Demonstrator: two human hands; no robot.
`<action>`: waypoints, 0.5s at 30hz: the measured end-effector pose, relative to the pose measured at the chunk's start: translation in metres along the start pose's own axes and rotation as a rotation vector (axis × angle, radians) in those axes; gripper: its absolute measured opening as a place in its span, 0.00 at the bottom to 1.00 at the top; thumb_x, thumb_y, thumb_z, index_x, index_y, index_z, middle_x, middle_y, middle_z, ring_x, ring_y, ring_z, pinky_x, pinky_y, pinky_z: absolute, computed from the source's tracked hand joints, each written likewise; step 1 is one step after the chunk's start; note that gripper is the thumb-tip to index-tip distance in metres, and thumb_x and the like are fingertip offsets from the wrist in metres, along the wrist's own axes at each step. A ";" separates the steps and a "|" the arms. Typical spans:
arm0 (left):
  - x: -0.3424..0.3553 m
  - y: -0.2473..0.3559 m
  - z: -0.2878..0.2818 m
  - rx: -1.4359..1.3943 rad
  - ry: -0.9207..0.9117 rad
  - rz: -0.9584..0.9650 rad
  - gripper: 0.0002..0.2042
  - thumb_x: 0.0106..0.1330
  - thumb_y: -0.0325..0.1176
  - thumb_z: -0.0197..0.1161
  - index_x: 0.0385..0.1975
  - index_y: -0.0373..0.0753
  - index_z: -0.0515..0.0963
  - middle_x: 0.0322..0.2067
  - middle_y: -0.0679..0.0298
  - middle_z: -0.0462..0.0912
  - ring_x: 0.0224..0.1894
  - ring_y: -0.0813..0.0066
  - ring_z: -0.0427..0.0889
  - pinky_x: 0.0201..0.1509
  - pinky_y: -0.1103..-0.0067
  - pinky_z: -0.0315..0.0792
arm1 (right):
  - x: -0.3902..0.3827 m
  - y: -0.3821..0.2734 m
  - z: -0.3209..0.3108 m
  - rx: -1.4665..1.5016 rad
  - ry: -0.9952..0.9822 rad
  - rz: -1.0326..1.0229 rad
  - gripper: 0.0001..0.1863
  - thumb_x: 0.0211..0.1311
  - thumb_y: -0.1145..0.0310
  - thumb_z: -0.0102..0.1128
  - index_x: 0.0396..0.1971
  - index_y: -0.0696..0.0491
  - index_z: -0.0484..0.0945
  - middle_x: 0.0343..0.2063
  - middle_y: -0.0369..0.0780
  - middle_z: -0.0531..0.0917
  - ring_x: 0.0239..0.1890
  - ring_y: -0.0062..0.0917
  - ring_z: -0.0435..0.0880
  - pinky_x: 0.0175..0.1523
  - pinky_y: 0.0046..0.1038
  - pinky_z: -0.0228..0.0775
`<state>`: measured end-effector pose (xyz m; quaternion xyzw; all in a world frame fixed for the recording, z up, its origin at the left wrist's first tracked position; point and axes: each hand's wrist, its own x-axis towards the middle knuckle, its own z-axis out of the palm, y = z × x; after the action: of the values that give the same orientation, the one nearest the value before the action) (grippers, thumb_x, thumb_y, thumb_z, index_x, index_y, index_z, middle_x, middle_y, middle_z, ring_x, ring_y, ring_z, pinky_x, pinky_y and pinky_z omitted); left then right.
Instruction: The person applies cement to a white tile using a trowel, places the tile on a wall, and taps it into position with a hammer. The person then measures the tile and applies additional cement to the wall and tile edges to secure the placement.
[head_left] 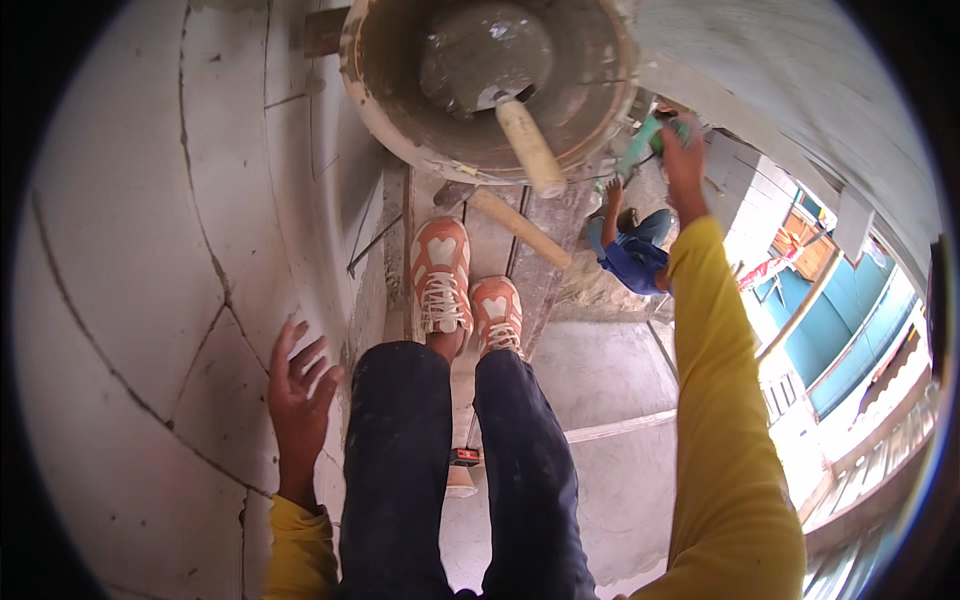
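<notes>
My left hand is open, fingers spread, close to the pale block wall and holding nothing. Stretched out to the far right, my right hand is closed on a green object, whose kind is hard to make out. A co-worker in a blue shirt is lower down, one hand raised near the green object's lower end. Ahead of my feet stands a round bucket with wet grey mortar in it. A tool with a wooden handle leans inside, its handle over the rim.
A hammer lies on the planks between the bucket and my shoes. The planks are raised above a grey floor. A small red and black object shows between my legs. Another wall rises at right.
</notes>
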<state>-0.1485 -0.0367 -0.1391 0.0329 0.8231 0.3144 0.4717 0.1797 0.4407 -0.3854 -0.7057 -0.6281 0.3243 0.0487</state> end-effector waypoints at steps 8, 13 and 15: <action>-0.108 0.108 0.049 -0.356 -0.520 -0.162 0.32 0.81 0.43 0.62 0.77 0.34 0.62 0.69 0.56 0.73 0.70 0.60 0.75 0.73 0.69 0.69 | -0.390 -0.121 -0.139 0.602 -0.729 0.155 0.34 0.60 0.61 0.81 0.65 0.48 0.75 0.54 0.39 0.79 0.56 0.28 0.81 0.54 0.30 0.78; -0.200 0.137 0.042 -0.411 -0.603 -0.048 0.34 0.81 0.49 0.59 0.78 0.35 0.62 0.68 0.57 0.76 0.68 0.71 0.74 0.72 0.75 0.67 | -0.485 -0.204 -0.226 0.438 -0.663 -0.358 0.14 0.78 0.65 0.63 0.56 0.55 0.83 0.49 0.46 0.80 0.50 0.33 0.82 0.50 0.32 0.77; -0.234 0.159 0.024 -0.329 -0.591 0.012 0.34 0.81 0.49 0.60 0.78 0.36 0.62 0.66 0.58 0.77 0.65 0.75 0.74 0.70 0.77 0.69 | -0.490 -0.249 -0.271 0.447 -0.675 -0.318 0.16 0.78 0.63 0.62 0.58 0.55 0.82 0.43 0.45 0.84 0.44 0.35 0.85 0.50 0.34 0.77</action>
<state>-0.0388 0.0197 0.1166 0.0510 0.5887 0.4227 0.6871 0.1074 0.1339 0.1396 -0.4266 -0.6241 0.6533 0.0413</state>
